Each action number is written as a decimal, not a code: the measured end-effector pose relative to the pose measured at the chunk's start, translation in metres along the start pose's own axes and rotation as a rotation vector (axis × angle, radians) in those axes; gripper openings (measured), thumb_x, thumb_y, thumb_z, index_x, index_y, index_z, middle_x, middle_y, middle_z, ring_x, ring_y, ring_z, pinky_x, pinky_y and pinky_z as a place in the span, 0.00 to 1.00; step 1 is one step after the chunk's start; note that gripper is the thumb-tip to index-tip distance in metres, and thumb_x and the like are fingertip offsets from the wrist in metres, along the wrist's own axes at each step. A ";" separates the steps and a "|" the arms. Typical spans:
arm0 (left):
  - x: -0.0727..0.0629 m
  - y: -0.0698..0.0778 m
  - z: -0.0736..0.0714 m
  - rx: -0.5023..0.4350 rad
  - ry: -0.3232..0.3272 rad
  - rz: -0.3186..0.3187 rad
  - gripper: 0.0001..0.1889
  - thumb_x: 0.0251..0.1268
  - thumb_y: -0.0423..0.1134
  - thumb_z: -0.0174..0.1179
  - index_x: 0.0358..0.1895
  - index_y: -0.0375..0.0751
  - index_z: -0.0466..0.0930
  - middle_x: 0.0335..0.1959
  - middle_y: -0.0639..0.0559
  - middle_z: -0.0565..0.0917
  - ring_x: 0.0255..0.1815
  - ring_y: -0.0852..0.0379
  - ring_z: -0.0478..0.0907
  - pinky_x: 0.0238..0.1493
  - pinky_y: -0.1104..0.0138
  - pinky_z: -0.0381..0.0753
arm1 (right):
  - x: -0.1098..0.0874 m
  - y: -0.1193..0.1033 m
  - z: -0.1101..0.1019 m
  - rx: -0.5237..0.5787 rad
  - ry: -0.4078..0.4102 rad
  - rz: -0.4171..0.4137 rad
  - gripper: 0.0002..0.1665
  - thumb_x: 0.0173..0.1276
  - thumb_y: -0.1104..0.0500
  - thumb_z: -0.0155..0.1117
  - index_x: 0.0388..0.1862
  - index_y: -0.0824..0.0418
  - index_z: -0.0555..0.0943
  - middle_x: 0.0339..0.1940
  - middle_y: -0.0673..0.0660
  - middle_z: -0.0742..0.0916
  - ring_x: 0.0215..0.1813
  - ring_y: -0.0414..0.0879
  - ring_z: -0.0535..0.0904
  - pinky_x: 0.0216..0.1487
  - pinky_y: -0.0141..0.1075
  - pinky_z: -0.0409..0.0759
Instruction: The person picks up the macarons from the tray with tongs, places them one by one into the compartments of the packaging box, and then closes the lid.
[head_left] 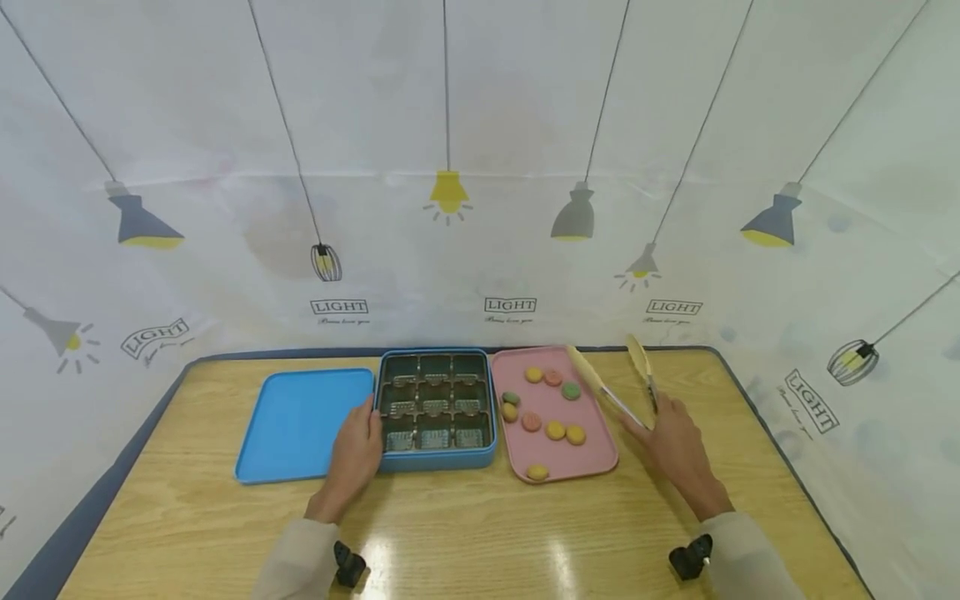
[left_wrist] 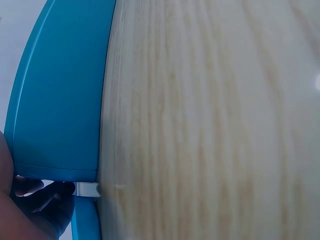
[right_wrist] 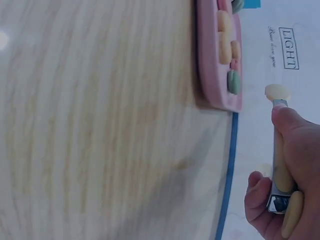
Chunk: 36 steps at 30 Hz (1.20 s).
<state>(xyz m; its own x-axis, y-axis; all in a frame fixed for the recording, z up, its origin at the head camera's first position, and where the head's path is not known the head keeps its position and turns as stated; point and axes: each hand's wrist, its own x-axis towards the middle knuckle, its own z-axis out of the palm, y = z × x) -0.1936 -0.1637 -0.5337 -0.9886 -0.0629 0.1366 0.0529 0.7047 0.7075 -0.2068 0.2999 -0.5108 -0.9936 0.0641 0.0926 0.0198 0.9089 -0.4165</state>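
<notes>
My right hand (head_left: pixel 678 442) grips a pair of metal tongs (right_wrist: pixel 280 145) with cream tips. The arms of the tongs are spread apart, with nothing between the tips; one tip overlaps the upper right edge of the pink tray (head_left: pixel 592 462) in the head view. Several yellow, pink and green macarons (head_left: pixel 555 430) lie scattered on that tray. In the middle stands a blue box (head_left: pixel 442 460) with a dark divided insert (head_left: pixel 435 402) whose compartments hold nothing. My left hand (head_left: pixel 354 446) rests along the box's left side, fingers reaching down its outer wall (left_wrist: pixel 60 100).
A flat blue lid (head_left: pixel 307 425) lies left of the box, its right edge close to my left hand. The pink tray stands right beside the box. Behind the wooden table (head_left: pixel 480 533) rises a white backdrop (head_left: pixel 480 250) printed with lamps.
</notes>
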 end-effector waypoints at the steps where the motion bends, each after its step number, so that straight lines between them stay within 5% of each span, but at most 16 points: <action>1: 0.000 0.000 0.000 -0.001 0.000 0.001 0.25 0.81 0.36 0.39 0.72 0.22 0.59 0.63 0.23 0.71 0.66 0.29 0.68 0.65 0.40 0.68 | 0.000 -0.001 -0.001 0.003 0.002 -0.017 0.48 0.69 0.35 0.61 0.63 0.78 0.68 0.50 0.77 0.78 0.46 0.66 0.78 0.41 0.59 0.77; 8: 0.001 0.000 0.001 -0.002 -0.001 0.005 0.25 0.81 0.36 0.39 0.72 0.21 0.60 0.62 0.23 0.72 0.65 0.29 0.69 0.64 0.40 0.68 | -0.003 -0.019 -0.007 -0.022 -0.016 -0.110 0.42 0.69 0.39 0.63 0.63 0.74 0.72 0.54 0.76 0.80 0.51 0.68 0.80 0.45 0.60 0.78; 20: 0.000 -0.002 0.001 -0.010 0.004 0.012 0.25 0.81 0.36 0.39 0.72 0.22 0.60 0.61 0.24 0.73 0.64 0.29 0.70 0.63 0.40 0.70 | -0.008 -0.040 -0.015 -0.205 -0.061 -0.250 0.32 0.67 0.45 0.68 0.59 0.67 0.79 0.48 0.67 0.85 0.37 0.54 0.83 0.31 0.47 0.81; 27: 0.000 -0.003 0.000 -0.012 0.003 0.010 0.25 0.82 0.37 0.38 0.72 0.22 0.60 0.61 0.23 0.72 0.64 0.29 0.70 0.63 0.40 0.69 | -0.007 -0.055 -0.021 -0.289 -0.110 -0.261 0.26 0.66 0.47 0.69 0.52 0.65 0.82 0.37 0.58 0.84 0.27 0.47 0.77 0.22 0.40 0.75; 36: 0.000 -0.001 0.000 -0.006 -0.007 0.003 0.25 0.82 0.37 0.38 0.72 0.23 0.59 0.62 0.24 0.72 0.64 0.30 0.70 0.63 0.40 0.69 | 0.000 -0.063 -0.024 -0.330 -0.146 -0.236 0.25 0.68 0.46 0.67 0.52 0.65 0.82 0.35 0.59 0.84 0.26 0.48 0.76 0.20 0.40 0.73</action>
<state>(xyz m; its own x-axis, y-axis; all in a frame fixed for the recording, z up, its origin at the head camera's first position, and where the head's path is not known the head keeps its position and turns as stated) -0.1939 -0.1647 -0.5342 -0.9894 -0.0561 0.1339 0.0565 0.7007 0.7112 -0.2050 0.2530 -0.4627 -0.9800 -0.1986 0.0116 -0.1988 0.9763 -0.0853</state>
